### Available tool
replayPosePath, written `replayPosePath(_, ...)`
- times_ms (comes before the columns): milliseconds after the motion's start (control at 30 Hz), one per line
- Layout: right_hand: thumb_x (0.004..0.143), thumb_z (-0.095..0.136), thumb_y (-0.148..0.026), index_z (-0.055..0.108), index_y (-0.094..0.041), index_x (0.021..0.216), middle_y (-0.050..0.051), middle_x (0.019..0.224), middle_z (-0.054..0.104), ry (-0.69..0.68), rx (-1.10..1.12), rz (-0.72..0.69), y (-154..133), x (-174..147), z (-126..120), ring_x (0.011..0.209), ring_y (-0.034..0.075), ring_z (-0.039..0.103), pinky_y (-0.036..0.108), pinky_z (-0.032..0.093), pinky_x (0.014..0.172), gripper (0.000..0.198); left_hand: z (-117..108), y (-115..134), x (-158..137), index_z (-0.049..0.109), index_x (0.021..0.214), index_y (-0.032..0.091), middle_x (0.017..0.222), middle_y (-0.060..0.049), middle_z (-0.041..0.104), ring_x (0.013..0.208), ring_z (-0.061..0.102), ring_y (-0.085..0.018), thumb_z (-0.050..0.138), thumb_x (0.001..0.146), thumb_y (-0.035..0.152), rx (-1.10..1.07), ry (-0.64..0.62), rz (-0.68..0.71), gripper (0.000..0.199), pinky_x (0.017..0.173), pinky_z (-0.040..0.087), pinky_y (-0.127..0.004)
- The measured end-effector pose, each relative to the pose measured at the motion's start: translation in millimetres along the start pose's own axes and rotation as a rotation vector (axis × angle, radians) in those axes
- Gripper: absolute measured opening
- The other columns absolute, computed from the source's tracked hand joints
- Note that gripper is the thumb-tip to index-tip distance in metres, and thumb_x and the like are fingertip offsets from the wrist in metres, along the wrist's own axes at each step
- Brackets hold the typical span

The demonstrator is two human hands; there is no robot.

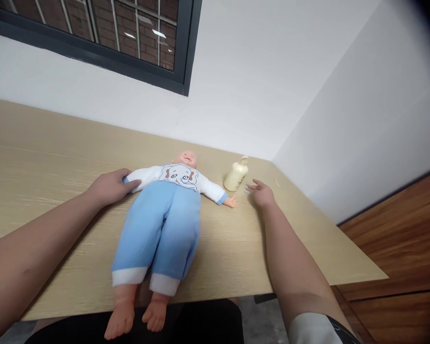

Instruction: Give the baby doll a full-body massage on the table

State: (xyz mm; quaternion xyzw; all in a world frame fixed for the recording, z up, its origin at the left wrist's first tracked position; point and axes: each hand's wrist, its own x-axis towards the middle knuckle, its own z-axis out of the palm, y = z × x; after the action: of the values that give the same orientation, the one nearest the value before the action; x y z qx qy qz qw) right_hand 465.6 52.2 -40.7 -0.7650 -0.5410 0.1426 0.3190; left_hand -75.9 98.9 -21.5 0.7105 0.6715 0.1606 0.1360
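A baby doll [165, 215] in a white top with an elephant face and blue trousers lies on its back on the table. Its bare feet stick out past the near edge. My left hand [112, 187] is closed around the cuff of the doll's sleeve on the left, hiding the doll's hand. The doll's other arm stretches right, its small hand uncovered. Just beyond that hand stands a cream bottle [235, 177] with a loop on top. To the right of the bottle, my right hand [262, 193] is open, fingers apart and holding nothing. A tiny pale-blue piece [247, 191] lies by its fingertips.
The light wood table [236, 253] meets a white wall at the back and right. A thin pale strip [277, 181] lies near the right corner. Above is a dark-framed window [186, 62]. Wooden panels [408, 229] stand beyond the table's right edge.
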Motion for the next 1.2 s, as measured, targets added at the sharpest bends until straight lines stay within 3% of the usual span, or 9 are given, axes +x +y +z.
replayPosePath(167, 0.079, 0.061, -0.022, 0.048, -0.023, 0.145, 0.006, 0.125, 0.071, 0.029, -0.054, 0.009, 0.8, 3.7, 3.8, 0.111, 0.021, 0.068, 0.032, 0.053, 0.094, 0.067, -1.4, 2.6, -1.3, 0.062, 0.114, 0.024, 0.112, -0.009, 0.071, 0.101, 0.064, -0.032, 0.047, 0.083, 0.067, 0.003, 0.002, -0.006, 0.055, 0.079, 0.046, -0.036)
replayPosePath(333, 0.077, 0.071, -0.033, 0.052, -0.022, 0.143, 0.006, 0.116, 0.074, 0.041, -0.151, 0.019, -1.5, 7.9, 10.4, 0.11, 0.024, 0.067, 0.035, 0.049, 0.099, 0.07, -2.4, 4.1, -2.5, 0.061, 0.115, 0.026, 0.114, -0.007, 0.07, 0.104, 0.063, -0.031, 0.047, 0.084, 0.066, 0.005, -0.014, -0.022, 0.052, 0.079, 0.045, -0.035)
replayPosePath(633, 0.081, 0.064, -0.03, 0.058, -0.022, 0.138, 0.006, 0.111, 0.076, 0.082, -0.2, 0.012, -7.5, 8.3, 16.8, 0.109, 0.024, 0.067, 0.033, 0.048, 0.097, 0.057, -1.2, 2.5, -1.4, 0.062, 0.113, 0.025, 0.111, -0.007, 0.071, 0.101, 0.064, -0.031, 0.047, 0.084, 0.066, 0.014, -0.004, -0.015, 0.053, 0.079, 0.046, -0.035)
replayPosePath(833, 0.088, 0.053, -0.028, 0.053, -0.023, 0.141, 0.006, 0.119, 0.073, 0.095, -0.16, 0.044, -3.2, 6.2, 7.9, 0.112, 0.022, 0.066, 0.033, 0.048, 0.098, 0.053, -0.6, 2.7, -0.9, 0.062, 0.114, 0.025, 0.113, -0.007, 0.07, 0.102, 0.063, -0.031, 0.046, 0.085, 0.066, 0.013, -0.005, -0.012, 0.053, 0.08, 0.045, -0.036)
replayPosePath(1200, 0.081, 0.061, -0.028, 0.056, -0.024, 0.138, 0.006, 0.109, 0.075, 0.035, -0.137, -0.013, -7.6, 3.7, 7.4, 0.105, 0.023, 0.068, 0.034, 0.05, 0.094, 0.057, -1.2, 2.3, -1.2, 0.062, 0.113, 0.025, 0.113, -0.007, 0.07, 0.101, 0.062, -0.03, 0.046, 0.083, 0.066, -0.006, -0.012, -0.009, 0.054, 0.079, 0.044, -0.035)
